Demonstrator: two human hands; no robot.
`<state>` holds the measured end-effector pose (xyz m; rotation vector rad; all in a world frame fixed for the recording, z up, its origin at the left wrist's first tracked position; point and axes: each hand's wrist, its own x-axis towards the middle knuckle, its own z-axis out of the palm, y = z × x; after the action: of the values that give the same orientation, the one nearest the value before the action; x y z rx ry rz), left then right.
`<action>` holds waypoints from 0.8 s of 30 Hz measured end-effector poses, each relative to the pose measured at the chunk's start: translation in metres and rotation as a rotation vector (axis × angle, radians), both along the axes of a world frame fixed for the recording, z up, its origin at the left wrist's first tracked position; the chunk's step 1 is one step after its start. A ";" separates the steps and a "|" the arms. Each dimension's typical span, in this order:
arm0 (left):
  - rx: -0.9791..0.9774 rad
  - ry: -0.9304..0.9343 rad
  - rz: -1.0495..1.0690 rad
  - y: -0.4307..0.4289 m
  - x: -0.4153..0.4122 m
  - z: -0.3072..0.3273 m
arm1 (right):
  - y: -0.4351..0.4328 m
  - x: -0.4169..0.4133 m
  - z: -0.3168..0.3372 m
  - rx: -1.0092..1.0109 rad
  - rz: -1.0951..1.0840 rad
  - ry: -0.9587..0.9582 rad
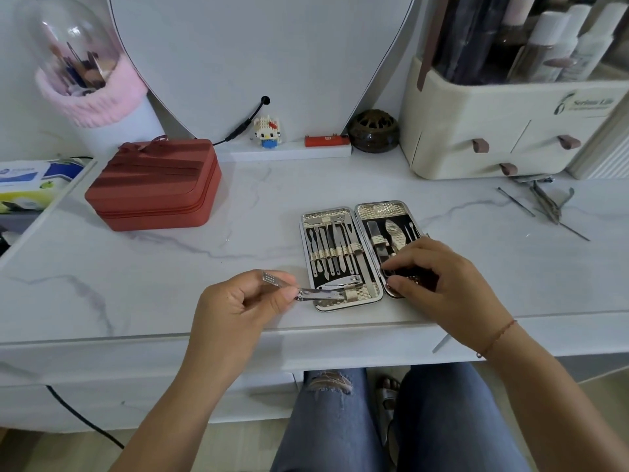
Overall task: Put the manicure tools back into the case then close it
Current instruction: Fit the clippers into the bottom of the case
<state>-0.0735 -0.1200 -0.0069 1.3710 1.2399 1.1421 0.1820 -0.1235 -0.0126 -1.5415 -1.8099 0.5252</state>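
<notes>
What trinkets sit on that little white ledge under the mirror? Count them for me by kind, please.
Toy figure: 1
Red lighter: 1
Brown pot: 1
Total: 3

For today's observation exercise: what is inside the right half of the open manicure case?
Visible: a file, a patterned tool and thin picks. The right hand covers the case lower down, hiding the rest.

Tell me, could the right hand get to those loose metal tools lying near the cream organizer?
Probably yes. The loose tools lie on open tabletop right of the case, nothing between them and the right hand, which now grips the case; the left hand holds a clipper.
</notes>
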 end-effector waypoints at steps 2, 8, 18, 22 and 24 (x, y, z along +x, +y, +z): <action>0.007 0.006 -0.004 0.000 0.004 -0.001 | -0.001 0.000 0.000 0.001 -0.001 0.007; -0.079 -0.098 -0.019 0.000 0.009 0.000 | -0.001 0.001 -0.002 0.005 0.002 0.004; 0.034 0.145 -0.104 0.005 0.021 -0.003 | -0.001 0.000 -0.003 0.007 0.002 0.004; 0.059 0.191 -0.111 0.012 0.023 -0.003 | 0.000 0.000 -0.002 0.011 0.008 -0.005; 0.064 0.222 -0.130 0.014 0.023 -0.001 | 0.000 0.000 -0.002 0.012 0.011 -0.007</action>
<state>-0.0504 -0.1065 -0.0079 1.6371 1.2570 0.9661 0.1823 -0.1238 -0.0149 -1.5278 -1.8251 0.5133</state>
